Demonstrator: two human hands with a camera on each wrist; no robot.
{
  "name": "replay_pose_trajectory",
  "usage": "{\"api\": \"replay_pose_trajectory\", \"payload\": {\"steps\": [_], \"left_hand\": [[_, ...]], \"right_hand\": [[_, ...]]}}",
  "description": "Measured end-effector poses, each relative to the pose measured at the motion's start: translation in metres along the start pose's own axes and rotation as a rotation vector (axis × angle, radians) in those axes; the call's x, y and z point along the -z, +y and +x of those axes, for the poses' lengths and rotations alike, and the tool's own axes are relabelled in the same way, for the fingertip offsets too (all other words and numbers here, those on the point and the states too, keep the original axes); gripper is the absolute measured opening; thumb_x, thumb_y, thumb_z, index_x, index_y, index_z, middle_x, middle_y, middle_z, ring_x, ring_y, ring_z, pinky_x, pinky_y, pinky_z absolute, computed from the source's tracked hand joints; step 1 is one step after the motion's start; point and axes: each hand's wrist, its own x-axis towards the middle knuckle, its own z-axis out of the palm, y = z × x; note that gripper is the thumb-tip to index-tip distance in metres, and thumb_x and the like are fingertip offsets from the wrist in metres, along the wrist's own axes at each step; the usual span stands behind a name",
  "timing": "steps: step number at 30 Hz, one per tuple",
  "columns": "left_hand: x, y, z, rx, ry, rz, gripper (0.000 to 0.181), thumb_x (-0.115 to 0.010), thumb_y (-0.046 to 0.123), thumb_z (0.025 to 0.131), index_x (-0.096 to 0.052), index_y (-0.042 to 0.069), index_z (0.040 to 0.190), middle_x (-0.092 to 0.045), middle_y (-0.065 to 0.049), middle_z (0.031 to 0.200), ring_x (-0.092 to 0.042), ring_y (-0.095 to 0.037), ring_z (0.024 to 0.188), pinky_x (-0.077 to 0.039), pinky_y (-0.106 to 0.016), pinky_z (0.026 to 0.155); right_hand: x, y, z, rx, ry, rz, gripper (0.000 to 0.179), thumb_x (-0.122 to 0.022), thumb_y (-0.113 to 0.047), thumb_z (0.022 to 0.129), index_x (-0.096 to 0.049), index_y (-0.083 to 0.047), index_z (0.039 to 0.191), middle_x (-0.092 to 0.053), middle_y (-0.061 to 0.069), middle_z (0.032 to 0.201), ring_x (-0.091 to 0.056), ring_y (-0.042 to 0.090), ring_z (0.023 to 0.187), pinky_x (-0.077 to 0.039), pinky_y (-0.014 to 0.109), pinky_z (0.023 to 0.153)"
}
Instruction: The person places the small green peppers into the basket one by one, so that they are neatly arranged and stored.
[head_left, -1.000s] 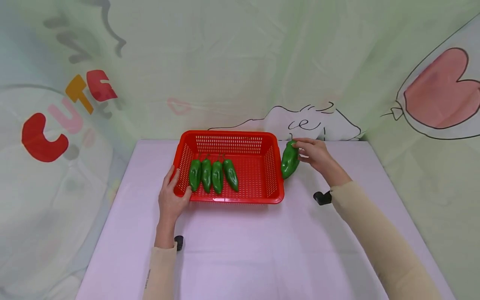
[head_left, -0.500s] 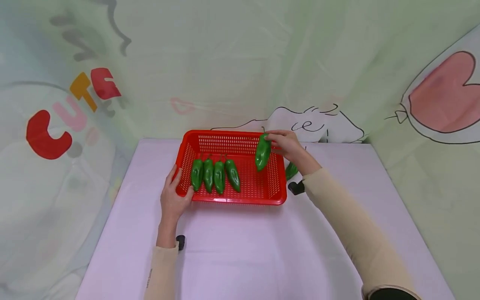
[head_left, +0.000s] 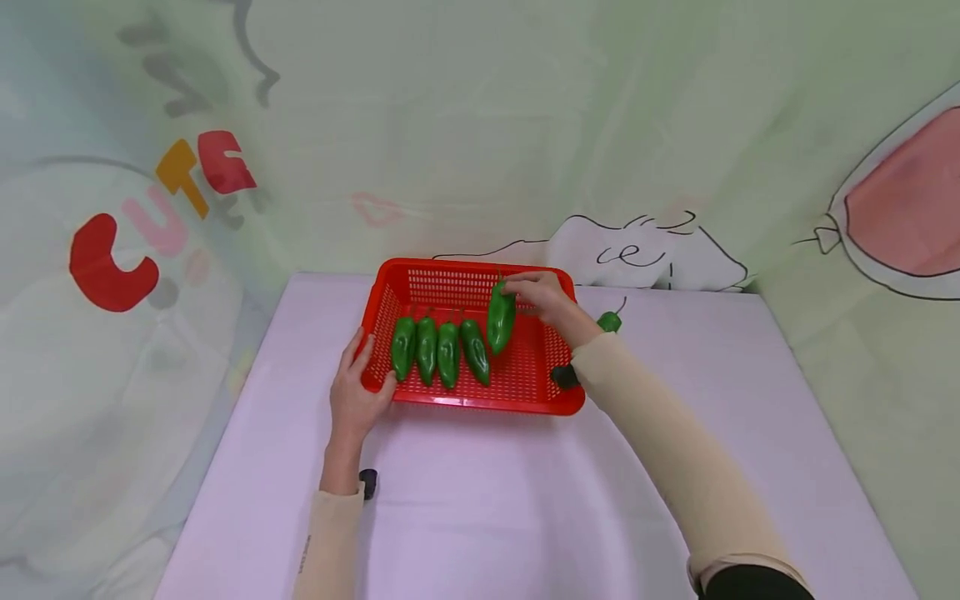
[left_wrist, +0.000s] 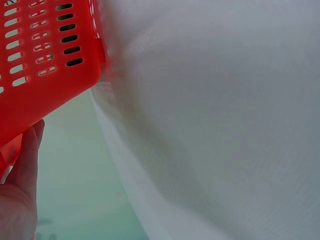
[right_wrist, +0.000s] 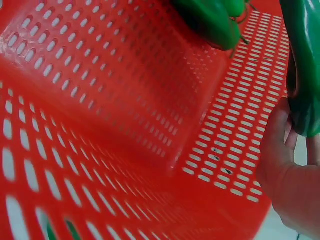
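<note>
In the head view my right hand (head_left: 543,293) pinches a glossy green pepper (head_left: 500,318) near its stem end. The pepper points downward inside the red plastic basket (head_left: 480,405), just right of a row of several green peppers (head_left: 447,354). My left hand (head_left: 357,396) grips the basket's front left corner, thumb at the front rim and fingers along the left side. The left wrist view has the slotted basket wall (left_wrist: 45,100) above that hand's fingers. Close up in the right wrist view, fingers and thumb hold the pepper (right_wrist: 306,65) by one end.
Another green pepper (head_left: 611,322) lies right of the basket, partly hidden by my right forearm. A pale cloth covers the table (head_left: 465,500). Behind it hangs a printed fabric backdrop (head_left: 420,125). Dark wrist cameras (head_left: 369,483) sit by each cuff.
My right hand has carried the pepper from the table right of the basket, leftward over the rim, and in beside the row. My left hand keeps its grip on the basket corner.
</note>
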Motion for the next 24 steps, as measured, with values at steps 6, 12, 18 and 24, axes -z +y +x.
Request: {"api": "replay_pose_trajectory", "payload": {"steps": [6,12,18,24], "left_hand": [[-0.001,-0.001,0.0,-0.003,0.006,0.002,0.065,-0.067,0.016,0.082,-0.05,-0.001,0.142,-0.04,-0.008,0.154,-0.04,-0.031,0.139,-0.041,-0.053,0.106],[-0.001,0.0,0.0,0.005,0.001,0.001,0.065,-0.066,0.016,0.081,-0.05,-0.001,0.142,-0.04,-0.008,0.154,-0.04,-0.03,0.139,-0.041,-0.053,0.106],[-0.001,0.001,0.002,0.006,0.006,0.005,0.065,-0.067,0.016,0.081,-0.05,-0.001,0.142,-0.039,-0.008,0.154,-0.04,-0.03,0.139,-0.041,-0.054,0.106],[-0.002,0.001,0.002,0.004,0.011,0.003,0.065,-0.067,0.015,0.08,-0.051,-0.002,0.141,-0.04,-0.008,0.154,-0.041,-0.03,0.138,-0.041,-0.053,0.106]], "right_hand": [[-0.007,0.013,0.01,-0.036,-0.034,-0.048,0.041,-0.062,-0.009,0.093,-0.059,0.003,0.132,-0.056,0.018,0.135,-0.059,0.032,0.115,-0.049,0.047,0.1],[-0.012,0.027,0.019,-0.085,-0.034,-0.05,0.04,-0.063,-0.008,0.092,-0.06,0.003,0.131,-0.056,0.019,0.135,-0.058,0.033,0.117,-0.047,0.047,0.102],[-0.016,0.038,0.024,-0.096,-0.024,-0.068,0.039,-0.064,-0.007,0.092,-0.061,0.004,0.129,-0.057,0.018,0.134,-0.061,0.031,0.113,-0.049,0.047,0.099],[-0.02,0.048,0.029,-0.134,-0.005,-0.102,0.034,-0.066,-0.01,0.09,-0.065,0.003,0.122,-0.062,0.015,0.121,-0.064,0.027,0.104,-0.053,0.045,0.095]]}}
